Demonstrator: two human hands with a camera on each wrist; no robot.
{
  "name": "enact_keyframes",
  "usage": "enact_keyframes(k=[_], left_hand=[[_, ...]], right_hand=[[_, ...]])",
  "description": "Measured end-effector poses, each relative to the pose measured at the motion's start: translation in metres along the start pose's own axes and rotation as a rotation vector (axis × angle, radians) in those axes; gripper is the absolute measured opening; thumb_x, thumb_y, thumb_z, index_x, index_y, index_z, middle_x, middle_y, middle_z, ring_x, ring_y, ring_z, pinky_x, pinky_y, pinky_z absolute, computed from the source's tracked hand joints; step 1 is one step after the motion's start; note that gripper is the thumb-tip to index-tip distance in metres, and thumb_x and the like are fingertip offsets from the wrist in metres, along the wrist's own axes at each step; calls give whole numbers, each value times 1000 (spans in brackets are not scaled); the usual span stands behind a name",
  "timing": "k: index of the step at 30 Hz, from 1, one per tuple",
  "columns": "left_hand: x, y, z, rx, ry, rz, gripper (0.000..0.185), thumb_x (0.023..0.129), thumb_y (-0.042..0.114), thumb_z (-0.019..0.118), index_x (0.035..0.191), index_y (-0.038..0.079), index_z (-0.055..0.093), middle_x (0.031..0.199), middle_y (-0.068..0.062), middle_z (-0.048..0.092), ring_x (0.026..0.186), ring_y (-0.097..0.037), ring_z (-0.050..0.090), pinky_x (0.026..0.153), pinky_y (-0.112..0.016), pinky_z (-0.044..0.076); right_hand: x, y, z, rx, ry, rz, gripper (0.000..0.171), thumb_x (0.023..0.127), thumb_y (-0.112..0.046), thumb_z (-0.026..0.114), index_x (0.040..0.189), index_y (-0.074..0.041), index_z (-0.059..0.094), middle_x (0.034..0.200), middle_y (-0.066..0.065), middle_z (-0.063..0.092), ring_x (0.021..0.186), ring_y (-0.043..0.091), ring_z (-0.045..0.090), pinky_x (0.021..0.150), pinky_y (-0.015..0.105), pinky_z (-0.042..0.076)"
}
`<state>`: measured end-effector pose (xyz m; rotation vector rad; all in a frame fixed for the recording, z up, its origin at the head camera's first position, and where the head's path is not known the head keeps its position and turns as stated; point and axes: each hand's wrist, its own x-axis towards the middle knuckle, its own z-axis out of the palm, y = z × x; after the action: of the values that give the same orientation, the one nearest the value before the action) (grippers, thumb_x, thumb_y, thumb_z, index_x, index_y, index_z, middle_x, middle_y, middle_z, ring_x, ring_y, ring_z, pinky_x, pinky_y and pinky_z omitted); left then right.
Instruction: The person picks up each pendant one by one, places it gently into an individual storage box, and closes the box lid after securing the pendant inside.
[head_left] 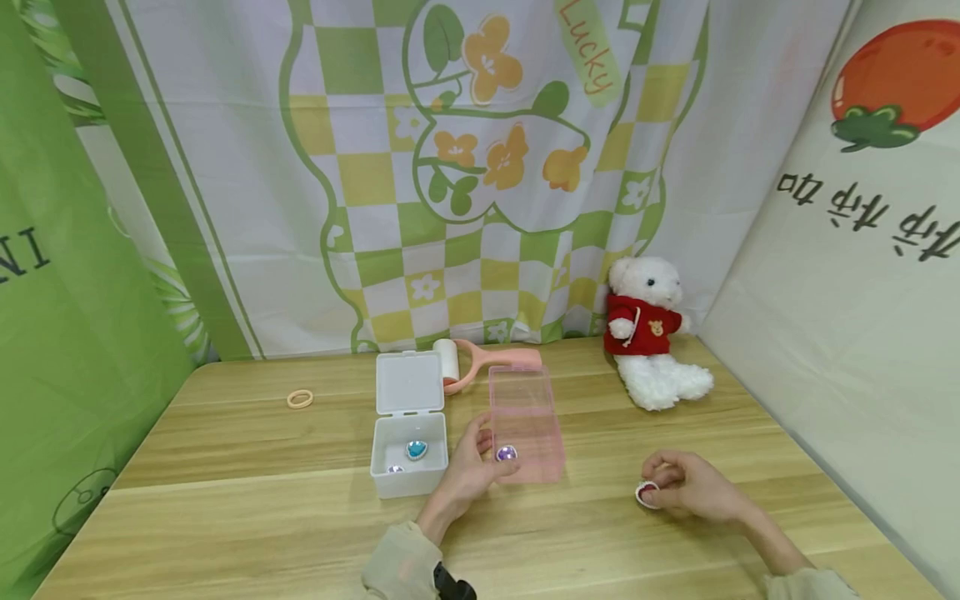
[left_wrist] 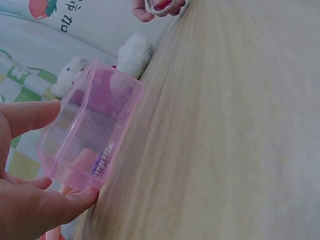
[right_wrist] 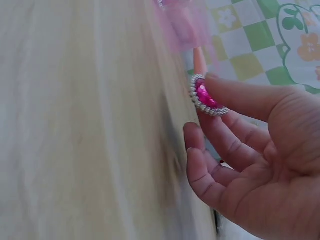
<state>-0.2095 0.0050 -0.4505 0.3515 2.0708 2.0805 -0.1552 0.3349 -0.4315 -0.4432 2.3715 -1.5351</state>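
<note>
A: Anything in the right hand point(head_left: 693, 487)?

B: A red gem point(right_wrist: 205, 95) with a silvery beaded rim, pinched between thumb and fingers, over the right part of the table point(head_left: 262, 500), well apart from the pink box point(head_left: 551, 468).

A: Heavy, at a guess?

B: Light, most likely. Probably hard and stiff, with a slick faceted face.

A: Where best to take hold?

B: By opposite edges of the beaded rim. Should give more bite than the smooth centre. Hardly fragile, perhaps, though might pop out if squeezed off-centre.

A: And the left hand point(head_left: 468, 462)?

B: Grasping the left end of the pink box, thumb along the near side. See-through and thin-walled; likely light, apt to slide or flex if pressed hard. Lid hinged back, a purple gem point(head_left: 507, 452) inside.

A: Beside that?

B: To the left, a white box point(head_left: 408, 486), lid raised, with a teal gem point(head_left: 416, 450) inside. Behind, a lint roller point(head_left: 510, 357); farther left, a beige ring point(head_left: 300, 399).

A: Surface?

B: Wood-grained, smooth-looking, probably easy to slide on.

A: And the room?

B: Checked, flowered cloth point(head_left: 367, 167) at the back, green cloth point(head_left: 67, 333) to the left, a white bear point(head_left: 651, 333) in a red hoodie near the far right corner.
</note>
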Motion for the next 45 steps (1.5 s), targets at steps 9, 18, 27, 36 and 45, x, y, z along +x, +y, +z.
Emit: enact_keyframes(k=[9, 18, 27, 36, 45], left_hand=[[-1, 5, 0, -12, -10, -12, 85, 70, 2, 72, 139, 2, 23, 132, -28, 31, 121, -39, 32, 99, -50, 31], [-16, 28, 0, -3, -23, 8, 83, 71, -2, 69, 138, -3, 21, 132, -33, 27, 121, -45, 28, 100, -53, 28], [-9, 18, -1, -27, -26, -19, 83, 72, 0, 70, 139, -1, 21, 133, -31, 27, 122, -42, 28, 101, -53, 27], [1, 0, 0, 5, -6, 15, 86, 70, 5, 73, 139, 3, 23, 132, -28, 31, 121, -38, 31, 101, -50, 28], [0, 1, 1, 7, -3, 13, 84, 70, 5, 73, 139, 2, 25, 130, -28, 33, 120, -38, 33, 99, -49, 30]], right_hand=[[14, -26, 3, 75, 164, 63, 41, 84, -15, 63, 110, 11, 44, 90, 11, 61, 82, 23, 61, 72, 39, 51], [36, -52, 13, 145, 240, 107, 40, 82, -19, 65, 109, 5, 47, 90, 6, 60, 81, 13, 57, 75, 35, 50], [62, -74, 23, 212, 199, 62, 37, 83, -17, 65, 108, 4, 47, 90, 4, 59, 83, 15, 57, 75, 31, 50], [89, -87, 31, 199, 169, 47, 36, 82, -18, 66, 105, 3, 50, 87, 6, 58, 83, 21, 58, 73, 33, 50], [114, -86, 44, 119, 89, 8, 36, 80, -11, 67, 106, 7, 50, 86, 7, 60, 78, 14, 59, 74, 34, 51]])
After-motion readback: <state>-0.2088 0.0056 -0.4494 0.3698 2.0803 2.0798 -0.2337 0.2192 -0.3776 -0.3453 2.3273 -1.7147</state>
